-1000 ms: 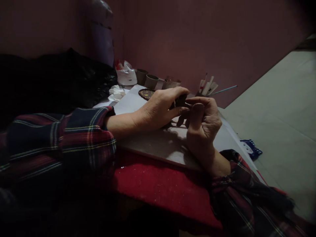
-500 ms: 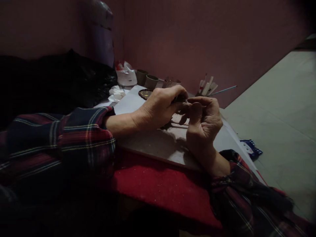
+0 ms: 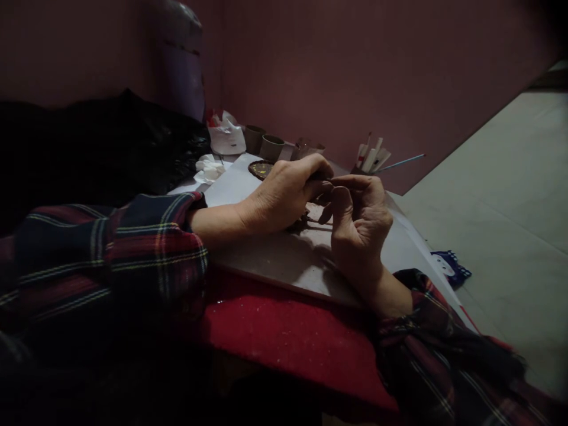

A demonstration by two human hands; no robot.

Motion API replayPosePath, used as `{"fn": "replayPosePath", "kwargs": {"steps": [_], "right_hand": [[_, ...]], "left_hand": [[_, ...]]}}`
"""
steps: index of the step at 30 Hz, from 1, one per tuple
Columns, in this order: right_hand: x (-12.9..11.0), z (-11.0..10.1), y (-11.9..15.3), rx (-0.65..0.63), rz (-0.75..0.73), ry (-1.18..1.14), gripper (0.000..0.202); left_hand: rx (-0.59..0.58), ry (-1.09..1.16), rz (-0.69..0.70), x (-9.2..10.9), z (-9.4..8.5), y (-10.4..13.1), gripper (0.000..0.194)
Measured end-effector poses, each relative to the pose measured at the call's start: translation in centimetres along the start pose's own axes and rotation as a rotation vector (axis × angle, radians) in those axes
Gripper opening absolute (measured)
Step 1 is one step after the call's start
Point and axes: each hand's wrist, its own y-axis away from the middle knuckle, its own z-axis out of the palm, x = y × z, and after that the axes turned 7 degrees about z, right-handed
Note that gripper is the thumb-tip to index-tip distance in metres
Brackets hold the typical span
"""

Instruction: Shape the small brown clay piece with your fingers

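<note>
Above a pale board (image 3: 266,263), my left hand (image 3: 288,192) is closed, its thumb and fingers pinched toward the right. My right hand (image 3: 361,216) meets it there, thumb and forefinger pressed together at the left hand's fingertips. Whatever sits between the fingertips is too small and dark to make out. Under the hands, some dark brown lumps (image 3: 299,225) lie on the board, partly covered by my left hand. Behind my left wrist rests a round dark dish (image 3: 260,170) with yellow specks, half hidden.
Two dark cups (image 3: 272,148) and a glass (image 3: 306,148) stand at the back by the wall. A holder bristles with pale sticks (image 3: 373,157) and a blue brush (image 3: 403,161). Crumpled tissue (image 3: 208,170) lies at left, near a black plastic bag (image 3: 133,142). Red cloth (image 3: 288,331) covers the front.
My right hand has shifted slightly left, closer to my left hand. The left fingertips have drawn in a little; the left forearm has hardly moved.
</note>
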Motion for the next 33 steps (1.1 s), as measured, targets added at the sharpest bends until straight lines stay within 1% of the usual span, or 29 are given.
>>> {"fn": "replayPosePath", "kwargs": {"steps": [3,5,7,12,17,21,25,27,30,33], "right_hand": [[-0.11,0.01,-0.06,-0.013,0.006,-0.033,0.017],[-0.07,-0.01,-0.08,-0.021,0.020,-0.037,0.019],[0.01,-0.04,-0.07,-0.022,0.022,-0.033,0.020],[0.11,-0.01,0.00,-0.040,0.019,-0.064,0.022],[0.13,0.12,0.10,-0.053,0.025,-0.073,0.021],[-0.04,0.06,0.08,-0.071,0.024,-0.042,0.020],[-0.08,0.07,0.00,-0.055,0.011,-0.012,0.016],[0.07,0.11,-0.01,-0.047,-0.002,-0.013,0.015],[0.41,0.14,0.01,-0.027,-0.033,-0.009,0.012],[0.68,0.15,0.02,0.024,-0.038,0.001,0.013]], "left_hand": [[0.020,0.086,-0.041,-0.13,0.10,0.00,0.009],[0.025,0.123,-0.052,-0.21,0.13,0.02,0.005],[0.012,0.148,-0.043,-0.28,0.12,0.02,0.004],[0.007,0.235,-0.007,-0.16,0.00,-0.06,0.012],[-0.007,0.226,-0.004,0.03,-0.21,-0.05,0.015],[-0.038,0.182,-0.002,-0.12,-0.40,-0.03,0.025],[-0.058,0.156,0.010,-0.15,-0.56,0.00,0.036],[-0.065,0.182,-0.001,-0.06,-0.60,0.08,0.035],[-0.078,0.245,-0.028,0.04,-0.54,0.23,0.028],[-0.059,0.273,-0.035,-0.03,-0.38,0.27,0.027]]}}
